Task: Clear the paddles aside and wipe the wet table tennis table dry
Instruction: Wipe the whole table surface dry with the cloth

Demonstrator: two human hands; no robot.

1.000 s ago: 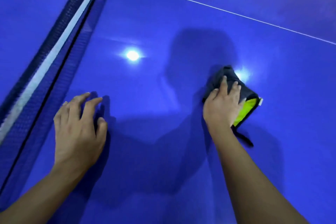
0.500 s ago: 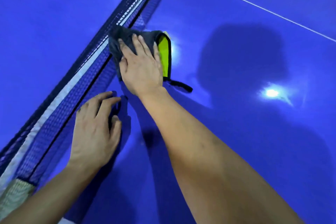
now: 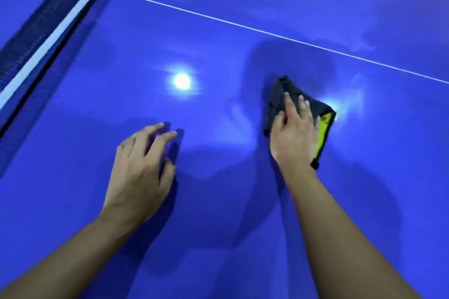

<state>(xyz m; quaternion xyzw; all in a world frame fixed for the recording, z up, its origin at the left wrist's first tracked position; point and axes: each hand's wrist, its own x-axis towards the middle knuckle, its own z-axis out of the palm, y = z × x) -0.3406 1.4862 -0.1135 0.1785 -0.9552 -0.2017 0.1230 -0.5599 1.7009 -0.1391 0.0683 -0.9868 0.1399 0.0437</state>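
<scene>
- Head view: the blue surface [image 3: 218,213] fills the frame, with the net [image 3: 48,24] running along the upper left and a white line [image 3: 243,25] crossing the far side.
- The cloth [image 3: 279,97], dark with a yellow-green inner face, lies bunched on the surface right of centre, well apart from the net and on the near side of the line.
- The right hand [image 3: 295,138] lies palm-down on the cloth, its fingers fairly straight and pressing it flat rather than wrapped round it.
- The left hand [image 3: 138,165] holds nothing. Its fingers are spread and lightly bent, with the tips on the bare surface as a brace.
- A lamp glare [image 3: 181,81] shines between the hands, and a second one shows just past the cloth's far edge.
- No paddles are in view, so for this stretch the clearing step looks done; the rest of the table is out of frame.
- Wiping looks to be under way, mid-stroke.
- Pale cloudy streaks beyond the line and to the right of the cloth may be leftover wet, though glare makes that hard to tell.
- By that reading, the far strip and the right side are likely still to wipe.
</scene>
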